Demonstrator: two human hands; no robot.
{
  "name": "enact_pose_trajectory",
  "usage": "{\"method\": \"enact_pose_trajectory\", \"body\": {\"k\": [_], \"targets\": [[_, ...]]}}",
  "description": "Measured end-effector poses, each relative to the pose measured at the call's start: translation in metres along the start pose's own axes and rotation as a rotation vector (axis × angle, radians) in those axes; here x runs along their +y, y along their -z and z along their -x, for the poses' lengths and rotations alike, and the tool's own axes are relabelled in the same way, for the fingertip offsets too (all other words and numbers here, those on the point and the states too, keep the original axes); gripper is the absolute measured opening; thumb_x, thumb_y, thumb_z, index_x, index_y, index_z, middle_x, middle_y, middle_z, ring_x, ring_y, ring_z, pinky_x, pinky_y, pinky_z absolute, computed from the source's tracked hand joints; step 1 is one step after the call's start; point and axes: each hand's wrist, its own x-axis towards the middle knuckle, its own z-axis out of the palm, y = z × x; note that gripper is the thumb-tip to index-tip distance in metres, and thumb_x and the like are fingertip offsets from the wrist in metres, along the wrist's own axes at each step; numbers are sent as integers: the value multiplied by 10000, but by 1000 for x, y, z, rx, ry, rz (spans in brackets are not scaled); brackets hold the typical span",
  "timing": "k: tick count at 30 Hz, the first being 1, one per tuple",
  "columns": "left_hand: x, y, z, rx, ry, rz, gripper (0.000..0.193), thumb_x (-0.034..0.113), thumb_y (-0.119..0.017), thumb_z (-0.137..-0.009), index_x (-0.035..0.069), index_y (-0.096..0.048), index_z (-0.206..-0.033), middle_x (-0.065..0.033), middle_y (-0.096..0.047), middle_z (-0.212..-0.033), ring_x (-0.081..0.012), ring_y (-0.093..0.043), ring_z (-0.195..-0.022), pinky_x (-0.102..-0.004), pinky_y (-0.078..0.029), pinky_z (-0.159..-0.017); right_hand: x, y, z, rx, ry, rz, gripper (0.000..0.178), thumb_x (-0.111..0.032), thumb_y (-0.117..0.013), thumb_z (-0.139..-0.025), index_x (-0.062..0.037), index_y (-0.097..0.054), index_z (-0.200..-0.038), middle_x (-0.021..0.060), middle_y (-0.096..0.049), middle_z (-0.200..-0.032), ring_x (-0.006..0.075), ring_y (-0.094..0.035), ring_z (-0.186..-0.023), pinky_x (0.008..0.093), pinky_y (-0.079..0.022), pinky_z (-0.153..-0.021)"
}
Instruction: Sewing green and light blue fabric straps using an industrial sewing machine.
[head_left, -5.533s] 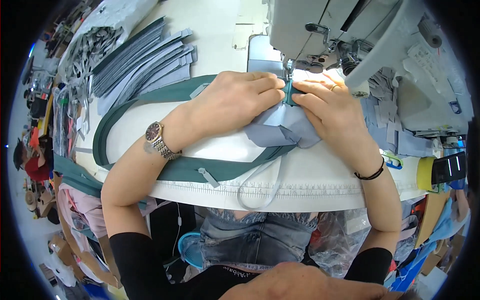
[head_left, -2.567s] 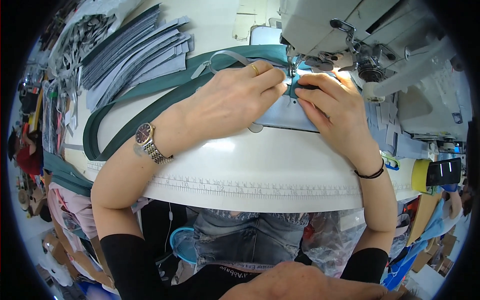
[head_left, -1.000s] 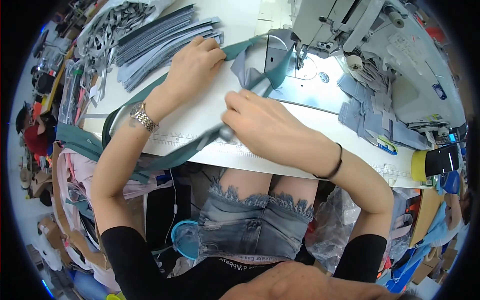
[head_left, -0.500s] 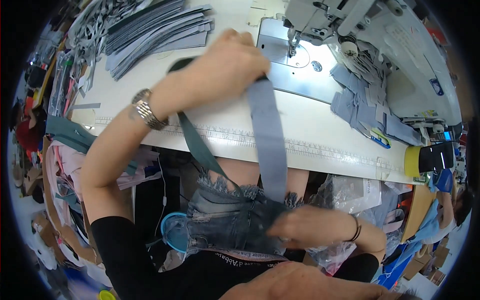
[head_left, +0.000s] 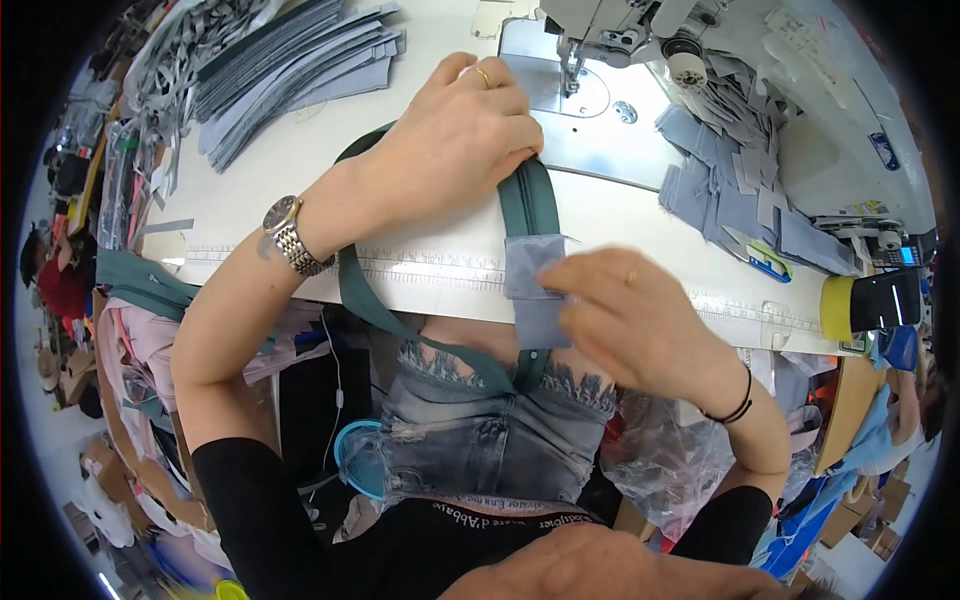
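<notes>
A long green zipper loops over the table's front edge and down across my lap. My left hand, wearing a wrist watch, is closed on its upper part near the sewing machine's metal plate. Lower down, a grey-blue fabric piece lies across the zipper, partly doubled over. The fingers of my right hand pinch the right edge of this fabric; the hand is slightly blurred. Below the fabric the zipper's end hangs in front of my denim shorts.
The sewing machine stands at the far right. Grey cut pieces are heaped beside it, with a snipping tool. A stack of grey strips lies at far left. A printed ruler runs along the table's front edge.
My right hand has come up from my lap to the table edge and now grips the grey fabric. The long grey strip now shows as a shorter piece, with green zipper visible above it.
</notes>
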Motion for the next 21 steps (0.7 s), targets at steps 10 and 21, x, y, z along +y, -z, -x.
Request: {"method": "enact_pose_trajectory", "body": {"k": [10, 21], "targets": [[55, 4, 36, -16, -117, -34, 293, 119, -726, -838, -12, -674, -1096, -134, -650, -1201, -313, -621, -1103, -461, -463, -1017, -12, -17, 13, 56, 137, 386, 334, -147, -655, -782, -37, -662, -1097, 145, -627, -1307, 287, -625, -1185, 400, -526, -993], [-21, -22, -18, -37, -8, -279, 441, 318, -665, -921, -7, -621, -1216, -171, -641, -1271, -304, -614, -1174, -493, -413, -1083, 67, -4, -51, 137, 158, 492, 217, -92, -636, -712, 20, -665, -896, 108, -658, -943, 221, -670, -847, 320, -561, -811]]}}
